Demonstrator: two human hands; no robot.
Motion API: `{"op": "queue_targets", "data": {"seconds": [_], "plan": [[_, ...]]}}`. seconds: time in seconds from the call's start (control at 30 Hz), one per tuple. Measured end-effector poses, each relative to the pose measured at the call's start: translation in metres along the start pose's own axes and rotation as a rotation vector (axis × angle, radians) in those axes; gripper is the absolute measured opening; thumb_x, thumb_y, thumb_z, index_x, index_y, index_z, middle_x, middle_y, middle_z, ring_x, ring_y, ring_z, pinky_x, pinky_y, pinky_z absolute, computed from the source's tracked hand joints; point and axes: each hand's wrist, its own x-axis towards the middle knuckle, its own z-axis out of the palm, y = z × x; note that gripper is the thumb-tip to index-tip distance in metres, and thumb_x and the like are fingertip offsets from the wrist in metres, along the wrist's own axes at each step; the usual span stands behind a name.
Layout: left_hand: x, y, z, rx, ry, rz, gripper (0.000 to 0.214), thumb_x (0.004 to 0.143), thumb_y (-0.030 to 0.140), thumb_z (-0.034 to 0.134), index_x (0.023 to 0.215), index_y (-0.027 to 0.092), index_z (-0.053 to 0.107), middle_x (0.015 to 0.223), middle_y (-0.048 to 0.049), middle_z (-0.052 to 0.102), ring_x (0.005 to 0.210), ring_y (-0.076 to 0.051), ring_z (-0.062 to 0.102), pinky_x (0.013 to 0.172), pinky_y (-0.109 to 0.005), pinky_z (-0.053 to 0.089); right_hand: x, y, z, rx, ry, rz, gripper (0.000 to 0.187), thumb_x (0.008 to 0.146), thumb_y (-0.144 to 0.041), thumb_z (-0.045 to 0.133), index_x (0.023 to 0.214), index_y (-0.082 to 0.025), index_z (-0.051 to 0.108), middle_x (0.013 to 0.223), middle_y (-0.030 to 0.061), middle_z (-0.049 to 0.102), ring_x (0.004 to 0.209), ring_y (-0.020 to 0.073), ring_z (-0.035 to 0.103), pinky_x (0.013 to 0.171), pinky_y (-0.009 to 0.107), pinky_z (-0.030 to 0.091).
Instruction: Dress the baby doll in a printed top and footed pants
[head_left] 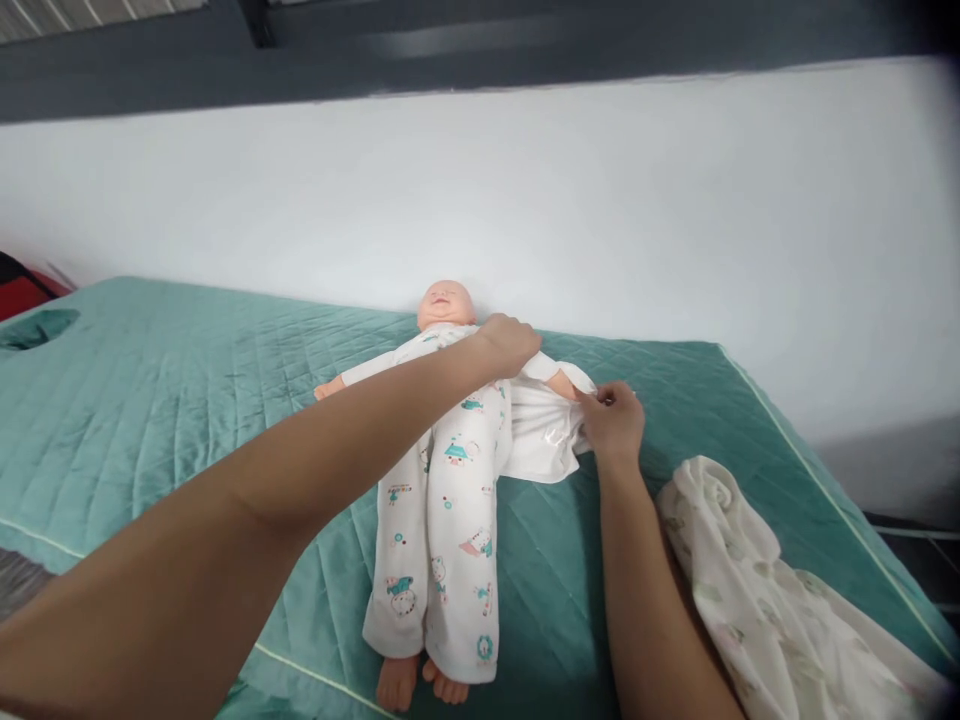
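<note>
A baby doll [445, 303] lies face up on a green quilted cover [187, 360]. It wears white printed pants [461, 520] and a white top, part of which, a white shirt flap [544, 430], is spread beside the body under one arm. My left hand [511, 345] reaches across the doll's chest and is closed at the shoulder, on the shirt's white cloth; its fingertips are partly hidden. Beside the doll's small hand [562, 385], my right hand [615, 425] pinches the edge of the white shirt.
A crumpled cream cloth with a leaf print [739, 580] lies by my right forearm. Behind the doll rises a white wall [525, 200], with a dark beam [450, 50] above it. At the far left is a red and black object [26, 290].
</note>
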Motion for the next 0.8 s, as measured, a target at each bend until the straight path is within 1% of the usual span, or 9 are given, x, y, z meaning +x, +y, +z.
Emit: {"op": "queue_targets", "data": {"seconds": [0.07,0.2,0.3,0.37,0.47,0.57,0.67,0.77,0.8], "plan": [[-0.008,-0.003,-0.002,0.004,0.007,-0.004,0.045,0.084,0.01,0.058,0.13,0.013,0.061,0.127,-0.0175,0.067,0.114,-0.032,0.065,0.088,-0.04,0.051,0.003,0.003,0.001,0.135,0.007,0.038,0.016,0.058,-0.02,0.066,0.063,-0.022,0.051,0.061,-0.0054,0.052,0.063,0.0149,0.045,0.067,0.031,0.04],[-0.021,-0.004,-0.002,-0.025,0.058,-0.006,0.045,0.087,0.01,0.055,0.131,0.012,0.059,0.126,-0.0181,0.066,0.114,-0.031,0.064,0.087,-0.039,0.051,0.006,0.003,0.005,0.351,-0.029,0.082,0.023,0.059,-0.024,0.07,0.077,-0.02,0.057,0.076,-0.0012,0.066,0.068,0.0151,0.059,0.067,0.032,0.05],[-0.023,-0.002,0.004,-0.078,0.074,-0.028,0.043,0.088,0.012,0.054,0.131,0.013,0.058,0.125,-0.0174,0.066,0.113,-0.03,0.064,0.086,-0.038,0.05,0.005,-0.003,0.006,0.675,-0.057,0.157,0.029,0.055,-0.024,0.075,0.076,-0.021,0.056,0.085,0.002,0.073,0.077,0.0182,0.069,0.074,0.035,0.058],[-0.02,0.003,0.009,-0.125,0.081,-0.041,0.042,0.089,0.015,0.054,0.13,0.013,0.058,0.124,-0.0164,0.066,0.112,-0.03,0.064,0.086,-0.038,0.05,0.004,-0.006,0.006,0.833,-0.066,0.22,0.027,0.053,-0.019,0.075,0.074,-0.021,0.058,0.081,0.0013,0.074,0.079,0.0196,0.072,0.075,0.036,0.06],[-0.019,0.011,0.014,-0.192,0.076,-0.058,0.041,0.09,0.02,0.055,0.13,0.013,0.057,0.126,-0.016,0.066,0.113,-0.031,0.063,0.09,-0.041,0.049,0.004,-0.006,0.005,0.852,-0.095,0.232,0.022,0.057,-0.017,0.071,0.075,-0.02,0.06,0.08,0.0015,0.073,0.082,0.0201,0.074,0.076,0.035,0.062],[-0.034,0.013,0.018,-0.256,0.092,-0.081,0.038,0.091,0.02,0.055,0.128,0.012,0.058,0.131,-0.0167,0.063,0.12,-0.032,0.059,0.095,-0.042,0.049,0.005,-0.001,0.005,0.793,-0.063,0.185,0.021,0.059,-0.012,0.062,0.079,-0.02,0.059,0.088,0.0035,0.075,0.088,0.0205,0.074,0.076,0.034,0.062],[-0.071,0.002,0.029,-0.413,0.277,-0.159,0.03,0.096,0.022,0.049,0.12,0.013,0.062,0.126,-0.0146,0.066,0.118,-0.029,0.061,0.095,-0.042,0.049,0.004,0.003,0.008,0.693,0.063,0.083,0.025,0.058,-0.009,0.051,0.077,-0.02,0.062,0.089,0.0049,0.075,0.09,0.021,0.074,0.083,0.038,0.06],[-0.111,-0.018,0.057,-0.7,0.574,-0.312,0.029,0.1,0.027,0.044,0.12,0.018,0.063,0.125,-0.0102,0.069,0.12,-0.026,0.061,0.1,-0.041,0.049,-0.007,0.0,0.013,0.54,0.151,-0.102,0.03,0.062,-0.007,0.047,0.08,-0.019,0.068,0.091,0.0063,0.075,0.096,0.0217,0.072,0.099,0.042,0.053],[-0.121,-0.025,0.07,-0.809,0.66,-0.339,0.029,0.101,0.03,0.045,0.12,0.02,0.063,0.127,-0.0089,0.069,0.122,-0.025,0.06,0.103,-0.04,0.048,-0.013,-0.004,0.015,0.456,0.134,-0.175,0.032,0.066,-0.007,0.048,0.085,-0.019,0.071,0.096,0.0073,0.075,0.1,0.0225,0.071,0.102,0.043,0.051]]}}
